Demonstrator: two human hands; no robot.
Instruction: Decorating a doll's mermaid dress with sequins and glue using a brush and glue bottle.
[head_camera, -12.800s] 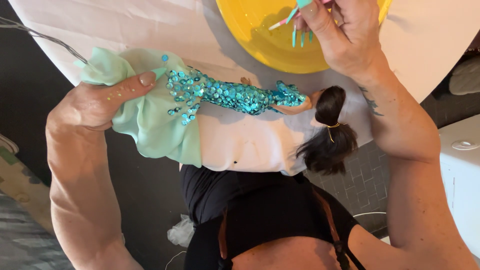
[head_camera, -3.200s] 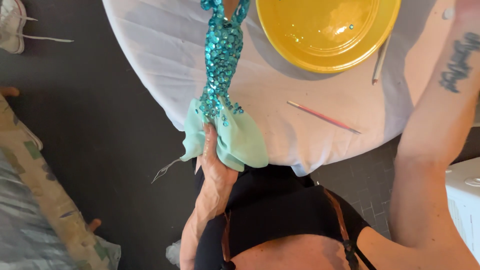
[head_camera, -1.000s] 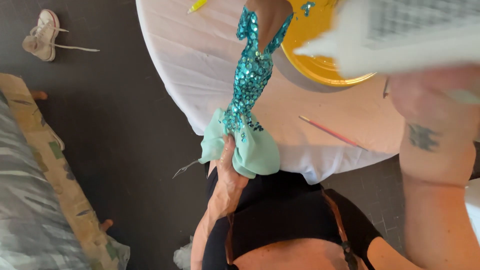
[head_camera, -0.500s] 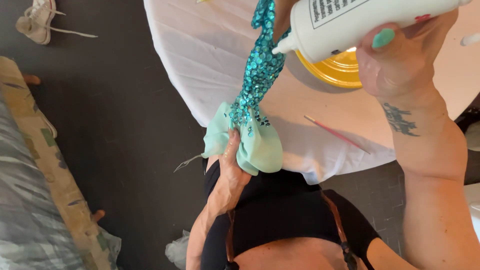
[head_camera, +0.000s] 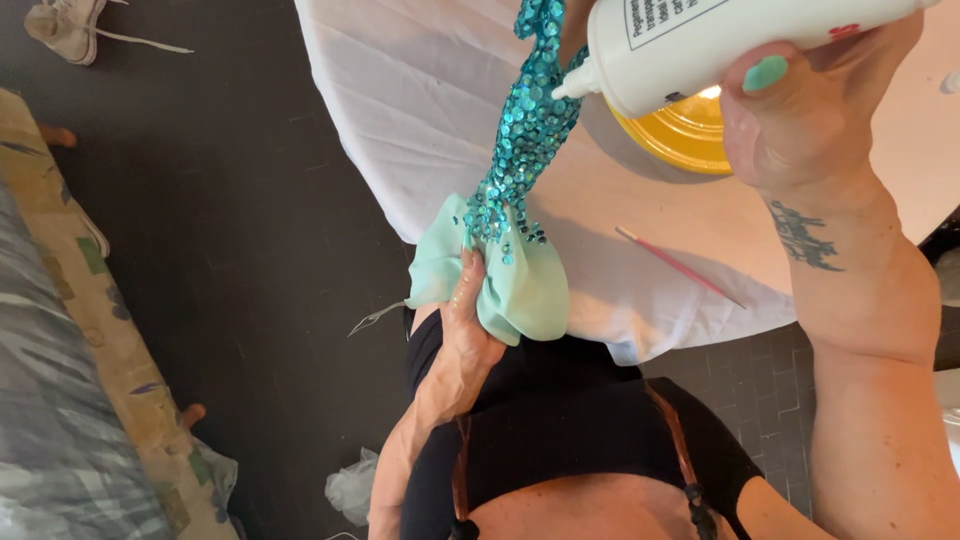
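My left hand (head_camera: 462, 335) grips the mint-green fabric fin (head_camera: 520, 290) at the lower end of a turquoise sequin-covered mermaid tail (head_camera: 525, 130), which rises toward the top of the view over the white table. My right hand (head_camera: 810, 130) is closed around a white glue bottle (head_camera: 700, 40) held sideways. Its nozzle tip touches or nearly touches the sequins on the upper part of the tail. The top of the tail is cut off by the frame.
A yellow bowl (head_camera: 690, 140) sits on the white tablecloth (head_camera: 420, 110) behind the bottle. A thin pink stick (head_camera: 680, 265) lies near the table's near edge. On the dark floor are a shoe (head_camera: 70, 25), a patterned rug (head_camera: 110, 330) and a crumpled white bag (head_camera: 352, 487).
My right hand brought the glue bottle in from the upper right and lowered its nozzle to the sequin tail. My left hand kept hold of the green fin.
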